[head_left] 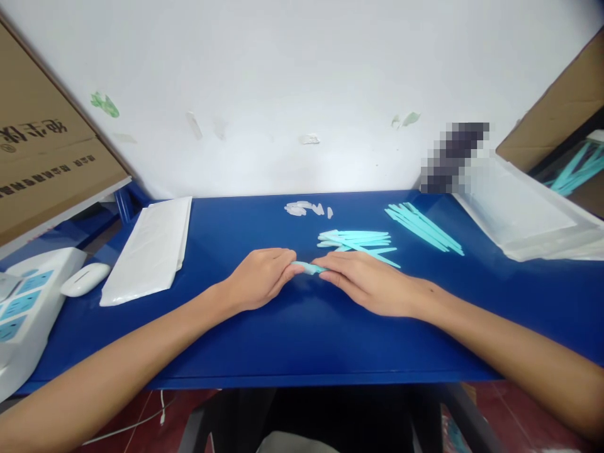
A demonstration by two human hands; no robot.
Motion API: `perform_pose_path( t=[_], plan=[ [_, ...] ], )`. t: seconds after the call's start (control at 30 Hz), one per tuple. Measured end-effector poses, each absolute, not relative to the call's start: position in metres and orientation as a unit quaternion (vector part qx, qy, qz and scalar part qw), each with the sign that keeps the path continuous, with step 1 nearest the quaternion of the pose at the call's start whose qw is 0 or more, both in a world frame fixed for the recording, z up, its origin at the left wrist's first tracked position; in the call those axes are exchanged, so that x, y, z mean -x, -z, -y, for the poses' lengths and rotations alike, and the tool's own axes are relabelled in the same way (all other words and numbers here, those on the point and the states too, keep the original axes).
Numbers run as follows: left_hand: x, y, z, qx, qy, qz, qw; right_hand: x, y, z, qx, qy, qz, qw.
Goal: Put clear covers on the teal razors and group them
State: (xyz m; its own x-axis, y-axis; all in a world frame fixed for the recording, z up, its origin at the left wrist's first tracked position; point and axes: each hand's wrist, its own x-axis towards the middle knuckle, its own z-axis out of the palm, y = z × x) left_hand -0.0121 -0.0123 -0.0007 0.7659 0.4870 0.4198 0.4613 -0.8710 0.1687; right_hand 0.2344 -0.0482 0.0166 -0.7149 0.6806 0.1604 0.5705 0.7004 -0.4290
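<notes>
My left hand point(265, 277) is closed, its thumb and fingers pinching one end of a slim turquoise eyebrow razor point(309, 268). The other end lies in the closed fingers of my right hand point(370, 280), so only the middle of the razor shows. Just beyond my right hand lies a loose pile of similar turquoise razors point(361, 239), some crossing each other. Farther right is a neater bundle of turquoise razors point(422, 226). Several small whitish translucent pieces point(302, 208), perhaps blade covers, lie near the wall.
White plastic bags point(148, 251) lie at left, beside a white earbud-like case point(85, 279) and a power strip point(28, 302). Cardboard boxes point(51, 138) flank both sides. A clear plastic bag point(523, 201) sits at right on the blue table point(306, 346), against the wall.
</notes>
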Motion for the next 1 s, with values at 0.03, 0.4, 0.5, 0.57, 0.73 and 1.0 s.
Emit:
perform_pose_path(
  t=[0.03, 0.4, 0.5, 0.57, 0.73, 1.0],
  plan=[
    [0.012, 0.0, 0.012, -0.944, -0.214, -0.25, 0.04, -0.236, -0.017, 0.046, 0.348, -0.162, 0.911, 0.149],
    [0.029, 0.003, -0.013, -0.927, -0.176, -0.325, 0.062, -0.299, -0.031, 0.005, 0.491, 0.012, 0.865, 0.105],
    [0.031, 0.004, -0.015, -0.917, -0.188, -0.342, 0.086, -0.296, -0.031, 0.007, 0.51, -0.023, 0.858, 0.064],
    [0.031, 0.003, -0.015, -0.904, -0.199, -0.356, 0.129, -0.291, -0.031, 0.01, 0.512, -0.04, 0.856, 0.06],
    [0.033, 0.002, -0.014, -0.88, -0.217, -0.377, 0.19, -0.284, -0.03, 0.018, 0.519, -0.033, 0.852, 0.058],
    [0.032, 0.004, -0.014, -0.906, -0.195, -0.347, 0.145, -0.287, -0.035, 0.018, 0.482, 0.054, 0.871, 0.077]
  ],
)
